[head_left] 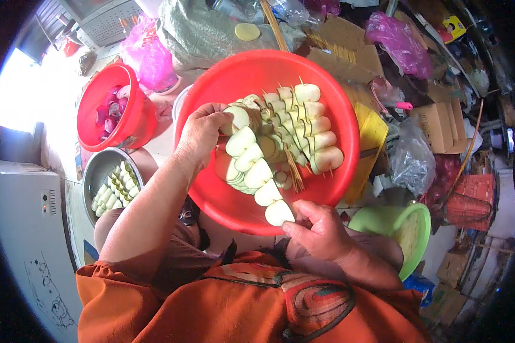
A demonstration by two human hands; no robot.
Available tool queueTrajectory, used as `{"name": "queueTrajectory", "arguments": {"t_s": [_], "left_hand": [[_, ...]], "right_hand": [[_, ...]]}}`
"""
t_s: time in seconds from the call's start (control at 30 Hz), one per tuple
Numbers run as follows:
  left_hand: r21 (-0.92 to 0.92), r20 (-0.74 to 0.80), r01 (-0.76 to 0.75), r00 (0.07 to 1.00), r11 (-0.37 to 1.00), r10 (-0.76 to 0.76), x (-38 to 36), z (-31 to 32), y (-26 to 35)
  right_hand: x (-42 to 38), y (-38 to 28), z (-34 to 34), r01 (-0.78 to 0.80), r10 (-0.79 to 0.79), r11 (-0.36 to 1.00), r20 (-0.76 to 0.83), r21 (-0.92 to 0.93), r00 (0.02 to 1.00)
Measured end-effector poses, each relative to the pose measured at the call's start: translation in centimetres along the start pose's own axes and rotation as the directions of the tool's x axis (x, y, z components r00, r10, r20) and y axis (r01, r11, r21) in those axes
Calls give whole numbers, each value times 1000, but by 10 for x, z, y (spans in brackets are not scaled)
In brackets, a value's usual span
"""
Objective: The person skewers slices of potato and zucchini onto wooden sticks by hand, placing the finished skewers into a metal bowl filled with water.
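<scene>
Both my hands are over a large red basin [349,154]. A skewer of pale, round vegetable slices [258,173] runs slantwise between them, the slices overlapping in a row. My left hand [203,132] grips its upper end, thumb on the slices. At the lower end my right hand [320,227] pinches the last slice between thumb and fingers. Under the skewer lie loose slices [226,167] and a bundle of thin bamboo sticks [296,171]. Several finished skewers [320,126], with dark skin along the slice edges, rest at the basin's right side.
Left of me stand a red bucket [137,108] of purple onion pieces and a metal bowl [91,171] of more skewers. A green basin [420,228] is by my right knee. Cardboard boxes [440,126], plastic bags [409,160] and a sack [197,37] crowd the surroundings.
</scene>
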State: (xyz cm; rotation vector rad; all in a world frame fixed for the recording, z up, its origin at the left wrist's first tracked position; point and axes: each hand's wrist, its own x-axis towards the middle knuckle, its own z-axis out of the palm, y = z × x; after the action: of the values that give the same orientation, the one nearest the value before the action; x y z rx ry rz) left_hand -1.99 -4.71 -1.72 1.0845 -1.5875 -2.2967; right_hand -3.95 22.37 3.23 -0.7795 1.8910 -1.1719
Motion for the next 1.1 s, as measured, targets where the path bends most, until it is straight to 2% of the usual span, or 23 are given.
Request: {"name": "queueTrajectory", "arguments": {"t_s": [0.07, 0.13, 0.33, 0.47, 0.53, 0.67, 0.73, 1.1], "left_hand": [[-14, 16, -11, 1000, 1000, 11, 2, -4, 0], [-88, 54, -9, 998, 996, 14, 2, -7, 1], [-231, 25, 5, 1000, 973, 1, -4, -6, 6], [-230, 15, -48, 998, 972, 53, -11, -8, 10], [-220, 21, -66, 997, 973, 72, -19, -8, 17], [-300, -2, -105, 994, 948, 109, -21, -12, 22], [-338, -79, -145, 989, 930, 126, -21, -13, 23], [-303, -133, -175, 981, 937, 140, -32, -26, 27]], "right_hand": [[-1, -5, -1, -21, 21, 1000, 15, 6, 1000], [-1, -10, -1, -83, 79, 992, 46, 93, 996], [-5, -7, 0, -206, 177, 938, 125, 279, 976], [-6, -8, 1, -209, 170, 924, 144, 320, 975], [-7, -8, 1, -264, 213, 884, 170, 386, 962], [-9, -9, 2, -276, 211, 868, 196, 412, 958], [-10, -10, 2, -264, 189, 864, 211, 429, 959], [-17, -17, 11, -235, 168, 865, 186, 443, 968]]}}
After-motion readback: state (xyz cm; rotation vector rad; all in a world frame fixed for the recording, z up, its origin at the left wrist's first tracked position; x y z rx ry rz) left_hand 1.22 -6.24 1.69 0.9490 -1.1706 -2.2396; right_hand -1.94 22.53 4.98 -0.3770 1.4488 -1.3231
